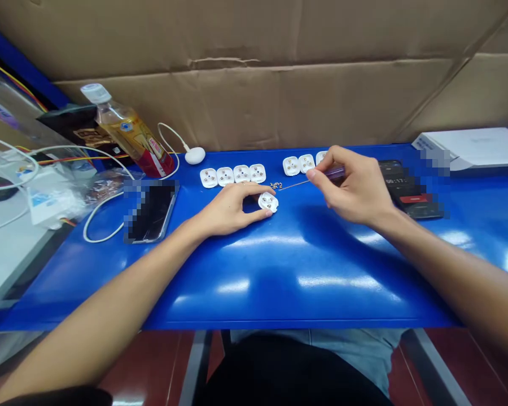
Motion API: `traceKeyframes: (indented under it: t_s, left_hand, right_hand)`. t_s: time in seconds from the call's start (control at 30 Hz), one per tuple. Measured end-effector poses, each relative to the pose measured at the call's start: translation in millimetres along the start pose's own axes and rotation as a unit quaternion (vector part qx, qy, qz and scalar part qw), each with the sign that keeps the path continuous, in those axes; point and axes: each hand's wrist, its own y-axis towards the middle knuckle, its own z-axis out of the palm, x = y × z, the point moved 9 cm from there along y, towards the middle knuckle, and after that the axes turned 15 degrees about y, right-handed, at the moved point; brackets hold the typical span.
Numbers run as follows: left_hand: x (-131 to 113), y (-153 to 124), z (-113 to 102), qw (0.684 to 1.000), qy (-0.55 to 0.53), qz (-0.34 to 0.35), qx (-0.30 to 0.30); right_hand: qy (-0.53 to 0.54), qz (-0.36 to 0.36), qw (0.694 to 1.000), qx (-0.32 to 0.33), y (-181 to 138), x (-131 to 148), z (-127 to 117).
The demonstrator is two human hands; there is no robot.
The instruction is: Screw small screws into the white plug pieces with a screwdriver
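Observation:
My left hand [232, 210] pinches a small white rounded plastic housing [267, 202] between thumb and fingers, its inner side with small metal parts facing up. In my right hand [352, 183] is a screwdriver [335, 172] with a purple handle, held like a pen. Its thin shaft points left and down, the tip close to a little pile of tiny screws [276, 185] on the blue table. Behind the left hand, several similar white housings [233, 176] stand in a row. More white housings [299, 164] line up further right, partly hidden by my right hand.
A phone [152, 211] lies on the left, near a tilted drink bottle [129, 132] and white cables. A white round device [195, 155] sits at the back on its cord. To the right are a phone showing a timer [395, 179] and a white box [474, 148]. Cardboard [279, 107] stands behind.

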Motion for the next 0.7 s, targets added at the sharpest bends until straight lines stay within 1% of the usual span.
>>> traceKeyframes:
  t_s: [0.1,0.13,0.27,0.43,0.57,0.63,0.7]
  left_hand:
    - [2,0,-1,1.0,-0.001,-0.003,0.005]
    - [2,0,-1,1.0,0.001,-0.005,0.009]
    - [2,0,-2,1.0,-0.003,-0.016,0.007]
    - [5,0,-5,1.0,-0.016,-0.025,-0.007]
    - [13,2,-15,0.997,0.011,-0.067,-0.042]
    - [17,2,-17,0.994,0.008,-0.099,-0.036]
    - [17,2,-15,0.994,-0.005,-0.111,-0.014]
  right_hand:
    - [-0.051,-0.048,0.997,-0.031,-1,-1,-8]
    - [-0.061,-0.053,0.997,-0.018,-1,-3,-5]
    - [-0.076,-0.076,0.994,-0.003,-3,-8,2]
    - [-0.073,-0.073,0.994,0.029,-5,-13,9]
    - [-0.062,-0.083,0.994,0.033,-9,-8,8]
    - [-0.063,-0.09,0.994,0.023,-10,-4,6]
    - [-0.068,-0.094,0.993,0.01,-9,0,4]
